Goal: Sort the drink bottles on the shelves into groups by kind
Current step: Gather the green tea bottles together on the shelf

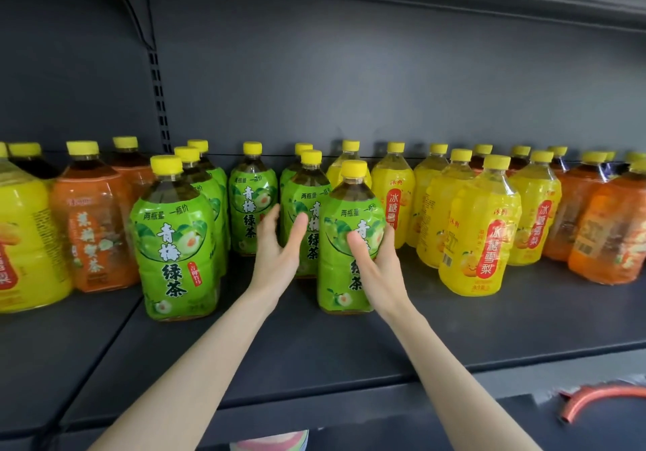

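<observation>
The right hand [375, 262] gripped the nearest green bottle [337, 276], thumb laid across the front of the label and fingers curled round its right side. That bottle stood upright on the dark shelf [314, 345], near the middle and out in front of the rows. The left hand [276, 244] was held open just to the left of it, fingers straight and thumb spread. It reached into the gap between a second green bottle [309, 188] right behind the gripped one and a far green bottle [250, 202]. Whether the thumb actually touched the second green bottle could not be told. More green bottles stood to the left, the closest being a large green bottle [174, 241] well forward on the shelf. Left of those were an orange bottle [92, 230] and, at the edge, a yellow bottle [24, 234]. To the right of the hands stood a cluster of yellow bottles [479, 234], and beyond them, at the far right, some orange bottles [608, 237]. All had yellow caps. Below the shelf at the lower right lay a curved orange plastic piece [580, 403].
</observation>
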The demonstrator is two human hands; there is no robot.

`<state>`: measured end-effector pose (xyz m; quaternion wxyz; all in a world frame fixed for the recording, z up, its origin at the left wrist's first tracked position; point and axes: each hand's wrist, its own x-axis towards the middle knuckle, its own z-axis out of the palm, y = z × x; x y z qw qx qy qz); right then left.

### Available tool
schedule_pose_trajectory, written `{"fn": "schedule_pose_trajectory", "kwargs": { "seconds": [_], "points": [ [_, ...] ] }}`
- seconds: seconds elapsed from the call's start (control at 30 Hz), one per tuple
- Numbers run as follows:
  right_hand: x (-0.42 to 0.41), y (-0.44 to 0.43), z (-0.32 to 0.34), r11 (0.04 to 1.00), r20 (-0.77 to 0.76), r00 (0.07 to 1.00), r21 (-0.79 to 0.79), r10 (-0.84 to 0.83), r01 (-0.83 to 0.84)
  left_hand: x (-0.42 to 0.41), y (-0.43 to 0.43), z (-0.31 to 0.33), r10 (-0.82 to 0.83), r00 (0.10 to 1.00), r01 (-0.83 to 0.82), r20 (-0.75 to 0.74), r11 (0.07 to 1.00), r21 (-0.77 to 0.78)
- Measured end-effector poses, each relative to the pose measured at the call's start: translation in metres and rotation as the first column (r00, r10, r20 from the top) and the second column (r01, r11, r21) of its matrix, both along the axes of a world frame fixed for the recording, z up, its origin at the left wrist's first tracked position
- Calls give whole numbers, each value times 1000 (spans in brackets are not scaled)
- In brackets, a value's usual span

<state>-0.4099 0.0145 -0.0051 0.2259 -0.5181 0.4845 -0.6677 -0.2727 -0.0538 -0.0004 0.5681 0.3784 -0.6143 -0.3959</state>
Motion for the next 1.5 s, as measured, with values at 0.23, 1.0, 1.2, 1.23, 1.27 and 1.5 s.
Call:
{"fn": "schedule_pose_trajectory", "kwargs": {
  "seconds": [0.23,1.0,1.2,1.23,1.27,1.5],
  "points": [
    [22,-12,4,979,1,982,88,187,-186,3,11,3,-99,994,103,54,991,-84],
    [26,-29,0,972,-37,977,122,208,-202,7,-4,2,-149,987,160,68,965,-208],
    [26,-28,-2,983,-132,979,125,152,-136,7,-8,-3,-122,988,140,100,970,-197],
    [26,-27,-1,983,-139,979,127,151,-134,7,-7,-3,-125,987,143,101,971,-193],
    [25,-26,0,982,-142,978,131,152,-134,8,-6,-2,-131,986,148,100,971,-186],
    [22,-19,6,967,-165,970,210,180,-144,19,5,8,-148,971,177,186,972,-154]
  ]
}}
